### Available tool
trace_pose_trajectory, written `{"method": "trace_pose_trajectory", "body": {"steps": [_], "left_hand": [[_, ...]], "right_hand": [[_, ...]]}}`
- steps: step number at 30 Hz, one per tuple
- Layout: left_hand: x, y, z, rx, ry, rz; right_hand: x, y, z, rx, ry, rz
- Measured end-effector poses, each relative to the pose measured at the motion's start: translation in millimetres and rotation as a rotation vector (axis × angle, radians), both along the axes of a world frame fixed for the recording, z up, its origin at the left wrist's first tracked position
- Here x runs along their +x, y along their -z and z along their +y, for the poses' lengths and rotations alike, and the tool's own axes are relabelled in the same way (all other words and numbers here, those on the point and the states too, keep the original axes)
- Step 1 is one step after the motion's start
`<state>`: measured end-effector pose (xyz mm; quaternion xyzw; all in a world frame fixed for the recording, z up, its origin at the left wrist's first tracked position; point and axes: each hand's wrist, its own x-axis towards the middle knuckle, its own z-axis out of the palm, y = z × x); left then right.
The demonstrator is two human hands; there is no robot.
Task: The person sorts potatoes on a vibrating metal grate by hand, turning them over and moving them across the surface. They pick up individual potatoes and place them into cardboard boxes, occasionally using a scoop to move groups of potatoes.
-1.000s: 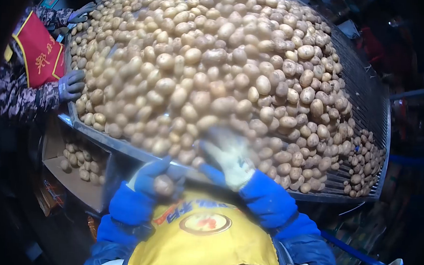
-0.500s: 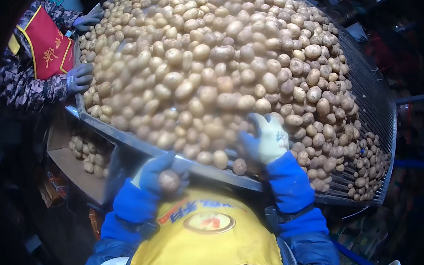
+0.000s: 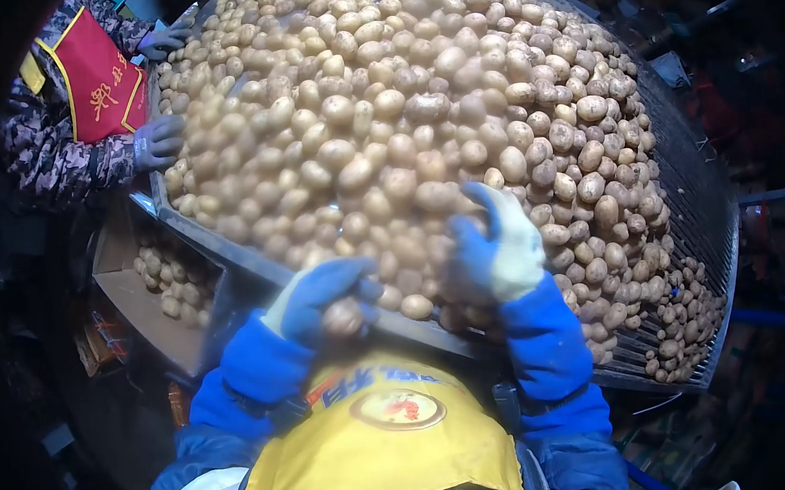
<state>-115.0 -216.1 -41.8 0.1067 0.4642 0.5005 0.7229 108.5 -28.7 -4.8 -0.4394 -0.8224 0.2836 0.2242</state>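
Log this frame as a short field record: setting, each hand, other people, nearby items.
setting: metal sorting table heaped with potatoes
left hand: blue glove, closed on one potato at the table's near edge
right hand: gloved, resting on the heap
other people: co-worker's gloved hand at the table's left edge, red vest
nearby: cardboard box holding potatoes, below the table on the left

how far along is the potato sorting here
Done: some potatoes already lie in the cardboard box below the table edge. In hand: the left hand grips one potato, and the right hand reaches into the potato pile. Left: the pile looks full, so most remains.
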Motion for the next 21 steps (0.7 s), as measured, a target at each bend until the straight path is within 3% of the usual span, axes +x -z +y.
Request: {"method": "trace_pose_trajectory", "body": {"steps": [2,3,6,9,10,12,15,19,21], "left_hand": [[-2,7,-1,0.075,0.055,0.054],[-2,10,-3,0.106,0.083,0.082],[-1,13,-4,0.087,0.093,-0.03],[2,8,-1,-0.054,0.002,-0.145],[2,8,-2,-0.091,-0.033,-0.187],[-2,13,-6,-0.093,-0.046,-0.207],[-7,0,-9,-0.111,-0.106,-0.243],[-12,3,-16,-0.085,-0.048,-0.096],[-13,14,-19,0.178,-0.008,-0.042]], "right_hand": [[-22,24,12,0.312,-0.163,-0.17],[-36,24,12,0.289,-0.22,-0.412],[-62,32,10,0.226,-0.165,-0.612],[-52,23,21,0.071,-0.199,-0.415],[-45,28,29,-0.109,-0.175,-0.186],[-33,38,42,-0.824,-0.026,0.283],[-43,-17,8,-1.122,0.075,0.559],[-76,-13,-4,-1.186,-0.093,0.526],[-111,-14,-16,-1.092,-0.259,0.454]]}}
